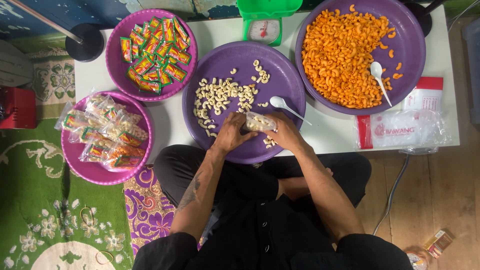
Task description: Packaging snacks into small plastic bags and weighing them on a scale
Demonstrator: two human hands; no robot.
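White low table [330,131] (green patterned carpet [30,175] beside) bears purple trays [280,75].

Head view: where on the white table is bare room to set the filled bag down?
Bare table lies between the middle purple tray and the clear bag stack, under the orange macaroni tray. A thin strip runs beside the sachet tray. Both hands hold the small bag, crowding the front.
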